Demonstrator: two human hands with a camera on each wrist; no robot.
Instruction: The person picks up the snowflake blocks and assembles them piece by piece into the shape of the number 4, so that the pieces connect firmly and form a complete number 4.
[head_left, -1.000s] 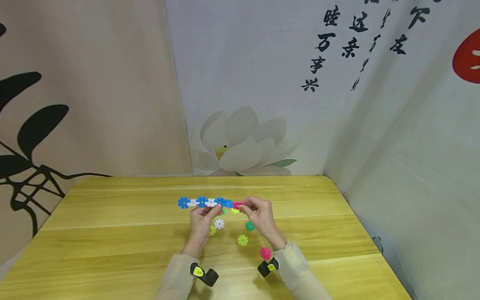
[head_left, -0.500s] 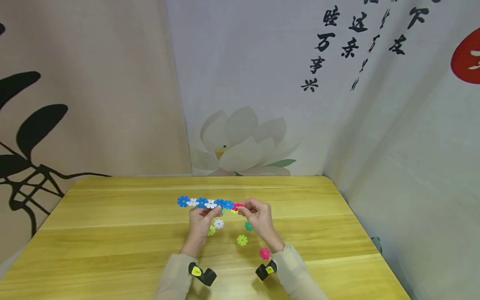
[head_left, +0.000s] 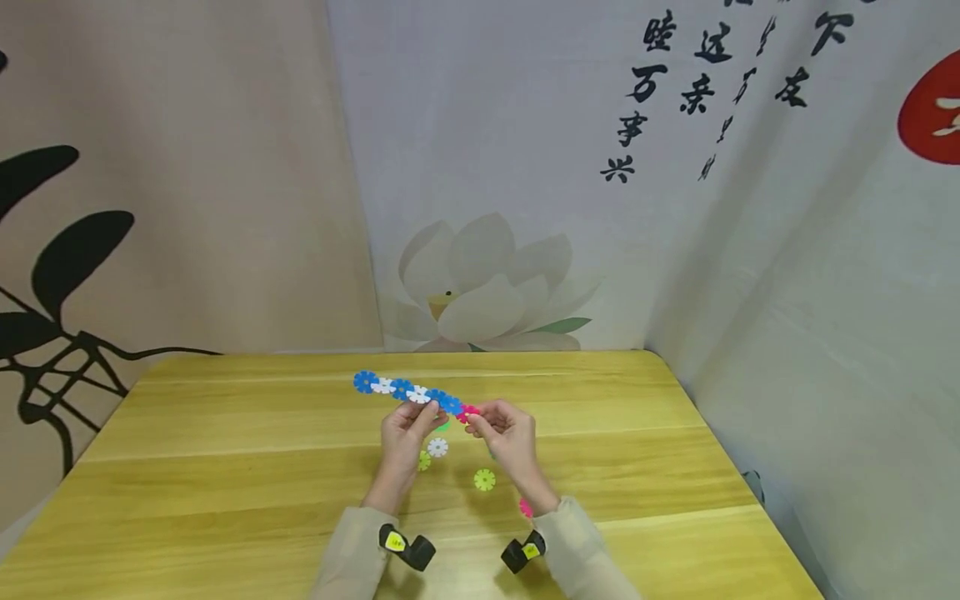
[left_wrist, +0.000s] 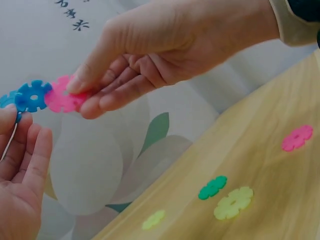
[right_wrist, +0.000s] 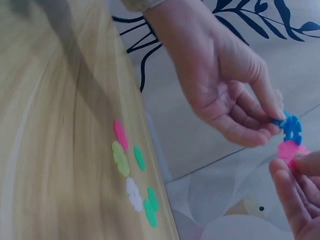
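A chain of interlocking blue and white snowflake discs (head_left: 401, 389) is held up over the table, its left end tilted upward. My left hand (head_left: 402, 439) pinches a blue disc towards the chain's right part between thumb and fingers. At the right end, my right hand (head_left: 513, 442) pinches a pink snowflake disc (left_wrist: 61, 95) by thumb and fingertips. That pink disc overlaps the edge of the last blue disc (left_wrist: 33, 96) in the left wrist view. In the right wrist view, the left hand's fingertips lie right at the blue discs (right_wrist: 292, 131), just above the pink one.
Loose snowflake discs lie on the wooden table (head_left: 225, 475) beneath the hands: a white one (head_left: 438, 447), a yellow-green one (head_left: 484, 480), a pink one (head_left: 526, 507) and green ones (right_wrist: 139, 158). A printed cloth backdrop (head_left: 495, 167) hangs behind the table.
The chain has tilted, its left end rising and its right end dipping slightly. My right hand has shifted a little left with the pink disc, covering most of a green disc on the table.
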